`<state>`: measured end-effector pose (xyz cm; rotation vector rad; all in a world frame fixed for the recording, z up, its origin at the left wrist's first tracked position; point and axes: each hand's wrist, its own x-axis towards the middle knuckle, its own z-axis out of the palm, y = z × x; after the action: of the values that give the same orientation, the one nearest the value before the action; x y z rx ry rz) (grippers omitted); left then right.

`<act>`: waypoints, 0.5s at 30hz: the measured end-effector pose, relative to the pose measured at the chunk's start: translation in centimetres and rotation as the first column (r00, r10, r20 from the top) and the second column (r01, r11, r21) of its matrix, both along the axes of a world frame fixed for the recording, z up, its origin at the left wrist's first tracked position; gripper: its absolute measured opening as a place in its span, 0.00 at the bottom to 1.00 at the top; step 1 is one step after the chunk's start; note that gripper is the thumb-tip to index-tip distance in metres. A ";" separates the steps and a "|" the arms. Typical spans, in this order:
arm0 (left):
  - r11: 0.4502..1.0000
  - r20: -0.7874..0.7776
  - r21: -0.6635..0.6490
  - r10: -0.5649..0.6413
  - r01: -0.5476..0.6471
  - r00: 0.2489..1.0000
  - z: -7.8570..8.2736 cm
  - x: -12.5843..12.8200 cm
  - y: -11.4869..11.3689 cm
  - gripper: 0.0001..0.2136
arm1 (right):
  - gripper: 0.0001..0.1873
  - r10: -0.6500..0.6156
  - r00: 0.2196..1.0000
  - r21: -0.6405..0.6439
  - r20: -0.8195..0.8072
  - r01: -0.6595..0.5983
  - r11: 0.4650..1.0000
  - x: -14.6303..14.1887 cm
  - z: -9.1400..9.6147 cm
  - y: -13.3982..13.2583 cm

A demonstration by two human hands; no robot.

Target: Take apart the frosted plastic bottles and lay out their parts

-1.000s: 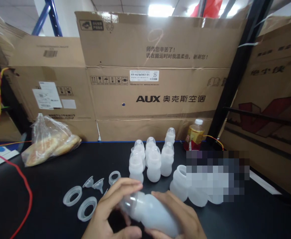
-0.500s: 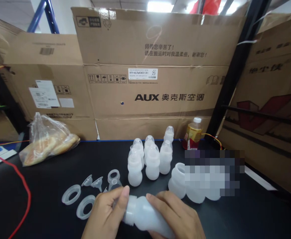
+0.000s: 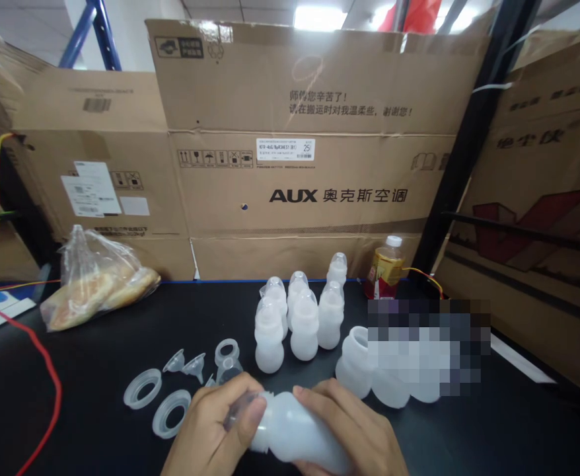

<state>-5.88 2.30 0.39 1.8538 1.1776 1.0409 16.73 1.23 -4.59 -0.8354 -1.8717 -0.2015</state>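
A translucent white baby bottle [image 3: 297, 426] lies tilted on its side between my hands, its neck towards the left. My right hand [image 3: 354, 426] is wrapped round the bottle's body. My left hand [image 3: 215, 420] closes round the neck end, thumb across the ring and fingers behind the clear cap [image 3: 238, 406]. Left of my left hand lie two ring collars [image 3: 142, 389], small funnel-shaped teats [image 3: 195, 365], and another collar [image 3: 227, 350] beside a clear cap [image 3: 228, 370]. Capped bottles [image 3: 304, 330] stand upright in a group beyond my hands.
Open bottles without caps [image 3: 354, 370] stand at the right, partly under a pixelated patch. A drink bottle [image 3: 385, 268] stands at the back right, a bag of bread [image 3: 99, 284] at the back left. Cardboard boxes [image 3: 290, 218] wall the back; a red cable [image 3: 47, 370] runs along the left.
My left thumb has moved down and right over the ring, and more of the clear cap shows behind it. My right hand keeps its hold on the bottle, nearly unmoved.
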 end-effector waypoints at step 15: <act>0.961 0.012 0.260 -0.100 0.094 0.995 0.4 -0.9 0.4 0.17 | 0.21 -0.004 1.000 -0.006 0.019 0.004 1.000 0.8 1.2 0.1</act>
<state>-6.73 2.69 0.76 2.0705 0.9612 1.2053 17.54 1.29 -3.38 -0.8443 -1.8890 -0.2073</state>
